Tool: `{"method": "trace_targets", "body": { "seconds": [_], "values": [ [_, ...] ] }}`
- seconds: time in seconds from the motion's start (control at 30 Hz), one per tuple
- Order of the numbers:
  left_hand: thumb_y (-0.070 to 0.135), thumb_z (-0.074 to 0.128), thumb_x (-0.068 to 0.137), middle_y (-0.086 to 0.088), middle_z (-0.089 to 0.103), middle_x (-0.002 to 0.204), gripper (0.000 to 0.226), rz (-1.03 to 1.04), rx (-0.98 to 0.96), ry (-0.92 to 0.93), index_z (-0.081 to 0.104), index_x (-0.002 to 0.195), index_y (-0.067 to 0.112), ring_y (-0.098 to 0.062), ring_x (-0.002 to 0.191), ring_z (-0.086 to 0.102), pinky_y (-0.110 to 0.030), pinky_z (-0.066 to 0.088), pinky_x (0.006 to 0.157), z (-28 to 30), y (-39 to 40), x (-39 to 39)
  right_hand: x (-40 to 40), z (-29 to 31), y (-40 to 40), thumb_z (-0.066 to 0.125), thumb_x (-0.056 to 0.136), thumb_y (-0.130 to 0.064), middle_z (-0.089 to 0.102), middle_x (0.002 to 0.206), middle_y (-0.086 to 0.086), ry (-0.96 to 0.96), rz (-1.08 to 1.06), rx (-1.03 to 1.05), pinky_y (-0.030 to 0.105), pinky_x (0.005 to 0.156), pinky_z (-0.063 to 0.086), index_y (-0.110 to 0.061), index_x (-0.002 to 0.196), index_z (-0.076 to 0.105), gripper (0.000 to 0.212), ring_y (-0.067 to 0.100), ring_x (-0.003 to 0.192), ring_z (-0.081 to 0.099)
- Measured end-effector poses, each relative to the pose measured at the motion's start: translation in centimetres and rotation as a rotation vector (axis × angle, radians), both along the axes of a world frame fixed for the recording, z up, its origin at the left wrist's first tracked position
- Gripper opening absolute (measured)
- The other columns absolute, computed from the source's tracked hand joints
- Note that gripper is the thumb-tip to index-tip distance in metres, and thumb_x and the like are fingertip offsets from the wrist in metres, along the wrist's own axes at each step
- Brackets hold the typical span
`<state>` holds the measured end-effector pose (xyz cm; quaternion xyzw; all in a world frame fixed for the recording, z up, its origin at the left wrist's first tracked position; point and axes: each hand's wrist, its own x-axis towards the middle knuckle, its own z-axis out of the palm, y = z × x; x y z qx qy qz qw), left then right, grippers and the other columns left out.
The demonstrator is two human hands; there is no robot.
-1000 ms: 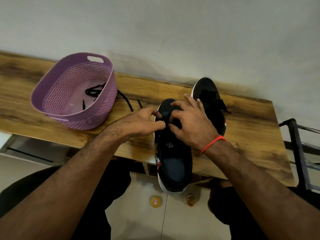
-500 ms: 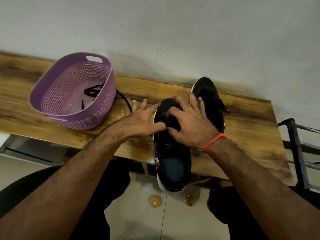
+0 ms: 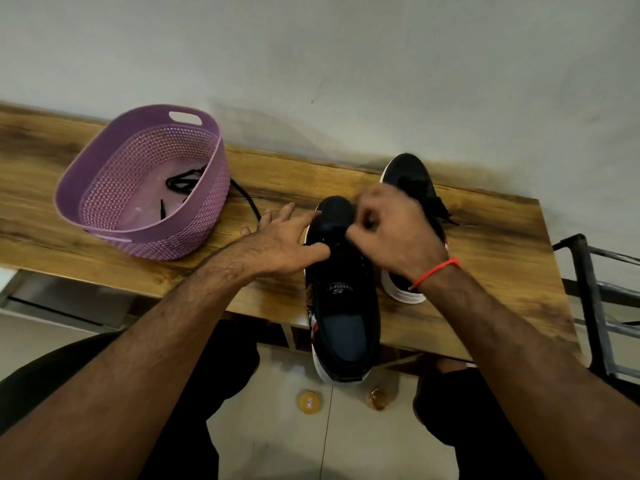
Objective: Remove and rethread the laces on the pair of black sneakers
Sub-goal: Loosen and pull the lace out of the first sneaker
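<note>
Two black sneakers stand on the wooden table (image 3: 491,271). The near sneaker (image 3: 346,306) points away from me, its heel hanging over the front edge. My left hand (image 3: 280,244) lies against its left side, fingers spread straight and thumb pressing on the upper. My right hand (image 3: 394,233), blurred by motion, hovers over the front eyelets; its curled fingertips pinch a black lace there. The far sneaker (image 3: 412,174) is behind my right hand, laces still on it. A loose black lace (image 3: 247,199) trails from the basket toward my left hand.
A purple perforated basket (image 3: 194,233) with a black lace (image 3: 180,181) inside sits on the table's left half. A wall runs close behind the table. A black metal frame (image 3: 588,271) stands to the right. Two small round things (image 3: 309,402) lie on the floor below.
My left hand went from pinching at the shoe's throat to lying flat and spread beside it. My right hand lifted its fingers off the toe and curled them at the eyelets.
</note>
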<state>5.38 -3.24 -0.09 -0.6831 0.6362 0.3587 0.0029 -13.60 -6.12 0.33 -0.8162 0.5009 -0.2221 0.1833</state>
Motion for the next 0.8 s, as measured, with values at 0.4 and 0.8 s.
{"method": "trace_targets", "body": {
  "seconds": [0.4, 0.8],
  "values": [
    [0.077, 0.042, 0.054, -0.002, 0.000, 0.170, 0.106, -0.027, 0.014, -0.004, 0.017, 0.154, 0.052, -0.029, 0.156, -0.007, -0.064, 0.007, 0.120, -0.5, -0.3, 0.2, 0.0, -0.5, 0.9, 0.062, 0.084, -0.051, 0.011, 0.162, 0.002, 0.420, 0.119, 0.078, 0.062, 0.119, -0.007, -0.033, 0.119, 0.050, 0.041, 0.033, 0.151, -0.014],
    [0.035, 0.059, 0.089, 0.008, -0.009, 0.169, 0.073, -0.069, -0.142, -0.077, 0.025, 0.149, 0.057, -0.027, 0.153, -0.016, -0.072, -0.004, 0.115, 0.0, 0.6, -0.5, -1.8, 0.3, 0.0, 0.059, 0.081, -0.052, 0.027, 0.155, 0.003, 0.539, 0.000, 0.162, 0.065, 0.117, -0.010, -0.033, 0.107, 0.058, 0.032, 0.033, 0.151, -0.012]
  ]
}}
